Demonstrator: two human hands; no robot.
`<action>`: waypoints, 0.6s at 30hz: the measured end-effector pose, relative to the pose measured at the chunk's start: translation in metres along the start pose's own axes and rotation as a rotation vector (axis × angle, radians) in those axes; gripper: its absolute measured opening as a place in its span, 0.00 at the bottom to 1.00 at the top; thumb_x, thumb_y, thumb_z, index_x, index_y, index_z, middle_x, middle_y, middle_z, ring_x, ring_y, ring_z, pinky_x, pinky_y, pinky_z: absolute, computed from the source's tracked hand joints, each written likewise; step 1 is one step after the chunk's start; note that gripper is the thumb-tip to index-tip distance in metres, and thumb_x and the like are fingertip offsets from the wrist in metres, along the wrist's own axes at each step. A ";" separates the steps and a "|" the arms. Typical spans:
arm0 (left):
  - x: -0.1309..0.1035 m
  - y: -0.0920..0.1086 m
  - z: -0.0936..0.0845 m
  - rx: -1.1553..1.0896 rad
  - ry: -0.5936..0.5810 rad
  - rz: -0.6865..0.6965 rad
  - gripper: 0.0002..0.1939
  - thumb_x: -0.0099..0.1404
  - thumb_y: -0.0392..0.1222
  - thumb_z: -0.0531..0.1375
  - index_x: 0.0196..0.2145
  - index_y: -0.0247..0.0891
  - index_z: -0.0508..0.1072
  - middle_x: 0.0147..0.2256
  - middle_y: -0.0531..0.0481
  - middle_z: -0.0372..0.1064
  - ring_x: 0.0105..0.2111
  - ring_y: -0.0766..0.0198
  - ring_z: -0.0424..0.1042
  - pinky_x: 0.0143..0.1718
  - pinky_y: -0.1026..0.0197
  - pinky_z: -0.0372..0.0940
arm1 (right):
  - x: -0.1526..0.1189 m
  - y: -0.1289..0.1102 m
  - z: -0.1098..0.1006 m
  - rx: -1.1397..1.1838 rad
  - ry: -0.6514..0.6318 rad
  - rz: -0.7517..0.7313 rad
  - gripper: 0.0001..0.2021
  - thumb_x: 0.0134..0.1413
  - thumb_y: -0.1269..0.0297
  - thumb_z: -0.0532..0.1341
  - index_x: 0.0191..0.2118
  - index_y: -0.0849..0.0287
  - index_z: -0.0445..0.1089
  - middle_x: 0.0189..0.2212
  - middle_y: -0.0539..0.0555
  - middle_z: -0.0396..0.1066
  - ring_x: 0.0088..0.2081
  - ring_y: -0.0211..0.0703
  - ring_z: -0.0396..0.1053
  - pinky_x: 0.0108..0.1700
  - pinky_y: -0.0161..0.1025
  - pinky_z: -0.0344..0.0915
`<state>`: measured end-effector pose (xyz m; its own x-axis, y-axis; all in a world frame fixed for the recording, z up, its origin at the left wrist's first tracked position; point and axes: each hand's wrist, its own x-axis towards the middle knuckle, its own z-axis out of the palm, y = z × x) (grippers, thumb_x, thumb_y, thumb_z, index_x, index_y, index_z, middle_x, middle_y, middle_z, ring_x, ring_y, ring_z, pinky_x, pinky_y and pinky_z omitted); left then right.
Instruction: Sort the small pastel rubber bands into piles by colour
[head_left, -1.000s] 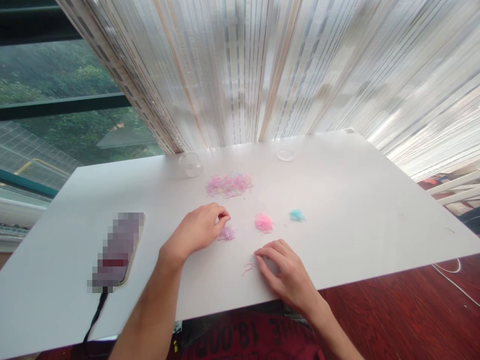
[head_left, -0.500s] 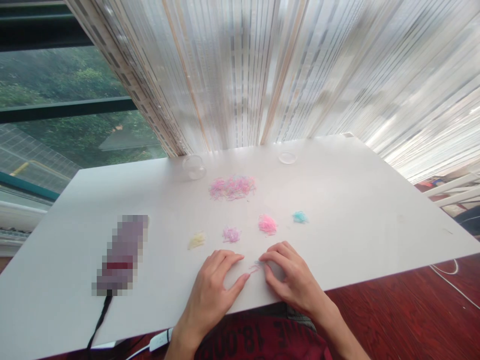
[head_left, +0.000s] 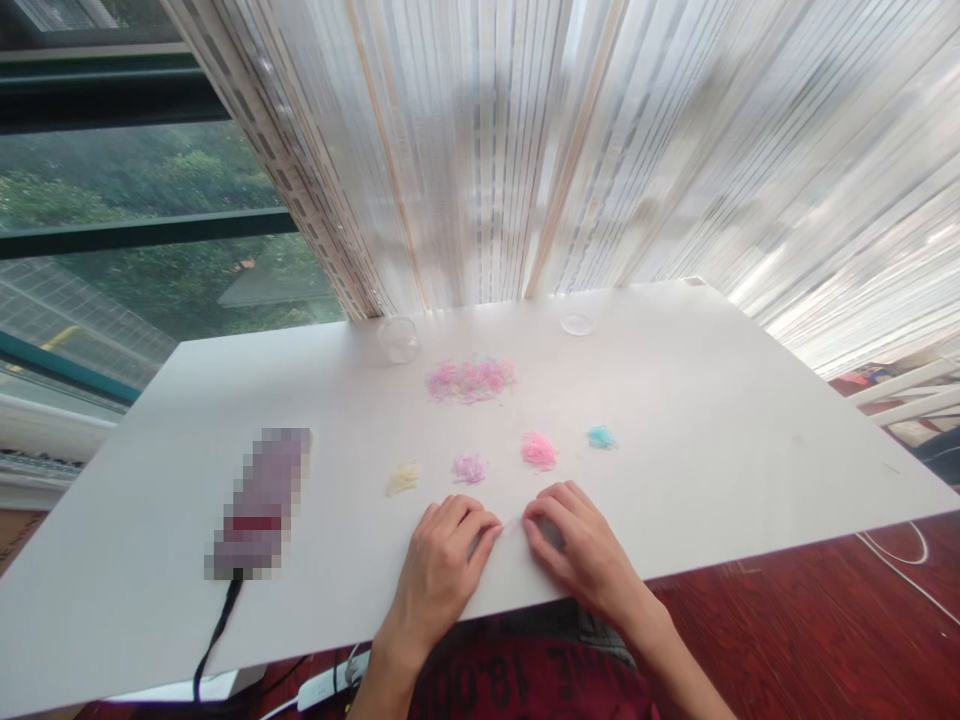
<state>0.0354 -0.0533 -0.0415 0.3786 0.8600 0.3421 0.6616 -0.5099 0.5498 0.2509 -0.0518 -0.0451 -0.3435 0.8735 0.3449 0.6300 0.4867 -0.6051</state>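
My left hand [head_left: 446,560] rests at the front of the white table, thumb and forefinger pinched together. What the pinch holds, if anything, is too small to make out. Facing it, my right hand [head_left: 581,545] also has thumb and forefinger closed, their contents unclear. Only a faint pale trace shows in the narrow gap between the two. Beyond the hands lie small heaps of thin strips: yellow [head_left: 403,478], purple [head_left: 469,468], pink [head_left: 538,450] and turquoise [head_left: 601,437]. Farther back spreads a larger mixed pile of strips [head_left: 471,380], mostly pink and purple.
A clear round container [head_left: 399,340] and a clear shallow dish or lid [head_left: 577,324] stand near the table's back edge. To the left lies a blurred-out purple object [head_left: 262,500] with a black cable. Behind the table [head_left: 720,400] hangs a striped curtain [head_left: 480,150].
My left thumb and forefinger have come together from apart, and my right fingers have closed too. Small pink and bluish strips between the hands no longer show clearly. The view has shifted slightly.
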 end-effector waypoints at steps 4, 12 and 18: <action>-0.002 0.001 -0.002 -0.044 -0.003 -0.057 0.07 0.77 0.36 0.56 0.39 0.40 0.72 0.37 0.50 0.74 0.34 0.59 0.72 0.39 0.55 0.63 | -0.001 0.002 0.000 0.040 0.001 0.003 0.07 0.66 0.75 0.60 0.41 0.55 0.68 0.36 0.53 0.72 0.39 0.49 0.70 0.42 0.45 0.68; -0.010 -0.006 0.000 -0.190 0.074 -0.225 0.07 0.77 0.43 0.57 0.43 0.42 0.75 0.34 0.51 0.78 0.34 0.59 0.75 0.38 0.58 0.70 | 0.000 0.001 -0.005 0.125 0.035 0.039 0.06 0.71 0.71 0.56 0.42 0.55 0.69 0.36 0.54 0.73 0.38 0.47 0.71 0.41 0.43 0.70; -0.008 -0.005 -0.001 -0.180 0.094 -0.200 0.06 0.76 0.42 0.59 0.43 0.42 0.76 0.34 0.51 0.78 0.31 0.60 0.75 0.37 0.58 0.70 | 0.000 0.003 -0.010 0.241 0.184 0.287 0.07 0.69 0.64 0.58 0.38 0.55 0.72 0.29 0.50 0.75 0.27 0.41 0.71 0.31 0.36 0.70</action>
<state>0.0286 -0.0579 -0.0466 0.1853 0.9426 0.2779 0.5886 -0.3329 0.7367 0.2598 -0.0504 -0.0402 -0.0337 0.9683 0.2474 0.4931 0.2314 -0.8386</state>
